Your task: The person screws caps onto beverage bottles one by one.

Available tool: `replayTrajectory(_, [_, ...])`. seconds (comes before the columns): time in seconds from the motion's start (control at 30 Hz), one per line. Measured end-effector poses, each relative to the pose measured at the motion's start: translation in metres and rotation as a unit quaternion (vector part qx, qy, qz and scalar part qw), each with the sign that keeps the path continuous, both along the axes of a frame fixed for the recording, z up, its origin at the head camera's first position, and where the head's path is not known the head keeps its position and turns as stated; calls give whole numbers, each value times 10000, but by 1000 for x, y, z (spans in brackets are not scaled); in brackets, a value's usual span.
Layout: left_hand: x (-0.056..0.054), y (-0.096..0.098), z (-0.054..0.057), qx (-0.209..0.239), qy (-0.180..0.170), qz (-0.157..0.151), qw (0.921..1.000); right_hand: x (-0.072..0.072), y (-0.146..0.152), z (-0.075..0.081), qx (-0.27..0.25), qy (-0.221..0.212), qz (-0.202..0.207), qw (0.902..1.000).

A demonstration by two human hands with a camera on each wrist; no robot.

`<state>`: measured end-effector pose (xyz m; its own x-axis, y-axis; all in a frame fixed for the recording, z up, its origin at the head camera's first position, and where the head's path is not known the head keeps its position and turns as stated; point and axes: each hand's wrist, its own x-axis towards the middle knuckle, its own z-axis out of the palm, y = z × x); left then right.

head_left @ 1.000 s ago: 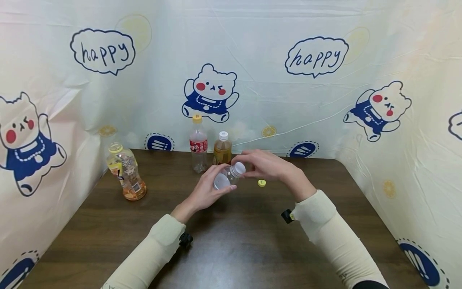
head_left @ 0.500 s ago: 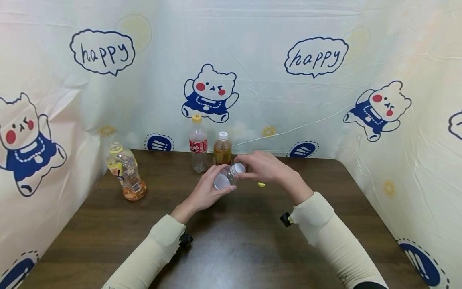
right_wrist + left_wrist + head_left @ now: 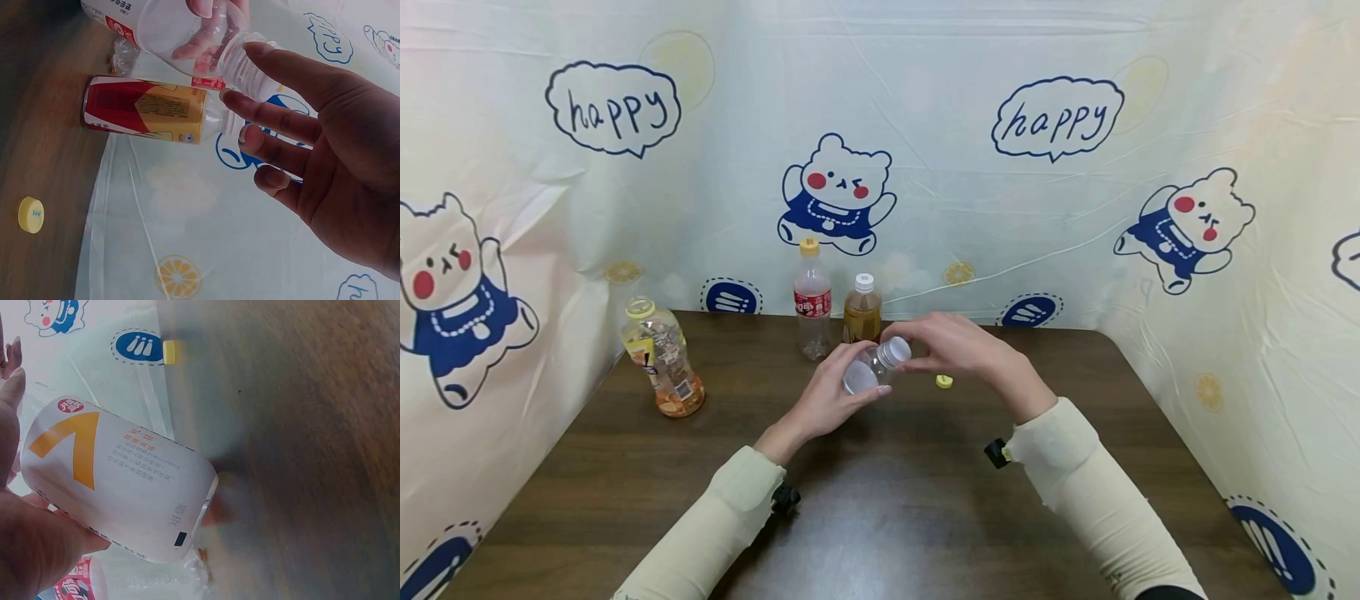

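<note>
My left hand point(image 3: 823, 396) grips a clear plastic bottle point(image 3: 860, 377) with a white label, held tilted above the table with its neck to the upper right. In the left wrist view, the label of this bottle point(image 3: 125, 481) shows a large orange mark. At the neck is a white bottle cap point(image 3: 896, 351). My right hand point(image 3: 958, 346) has thumb and index finger on either side of this cap. The right wrist view shows the thumb tip over the edge of the cap point(image 3: 251, 72) and the other fingers bent below it.
Behind the hands stand a red-labelled bottle point(image 3: 813, 304) with a yellow cap and a white-capped amber bottle point(image 3: 862, 315). A yellow-necked bottle point(image 3: 662, 358) stands at the left. A loose yellow cap point(image 3: 944, 382) lies on the dark wooden table point(image 3: 880, 517), near the right hand.
My right hand shifts slightly at the white cap, its fingers moving over it and back. The left hand and the bottle stay almost in place.
</note>
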<state>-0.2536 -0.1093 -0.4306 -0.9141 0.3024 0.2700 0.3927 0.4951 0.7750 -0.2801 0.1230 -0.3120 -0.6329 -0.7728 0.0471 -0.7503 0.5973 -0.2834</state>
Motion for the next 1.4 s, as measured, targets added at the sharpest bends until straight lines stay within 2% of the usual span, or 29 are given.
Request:
replayTrajectory(0.3, [1,1,1,-34,20,16,10000,-1,-1,1,-5,-156,-93,9998])
replayTrajectory(0.73, [1,1,-1,-34,118,-38,9999,-2,0,-2,270,21,-709,9971])
replayTrajectory(1.0, [0,0,1,-5,29,-12,10000,1,2,7,-53,-253,-180,9995])
replayTrajectory(1.17, [0,0,1,-9,8,-23,10000,-1,-1,6,-31,-244,-61,9997])
replayTrajectory(1.27, [0,0,1,-24,19,-16,10000,-2,-3,5,40,-236,-226,9995])
replayTrajectory(1.4, [-1,1,-1,8,76,-54,10000,-3,-6,2,370,-72,-736,9966])
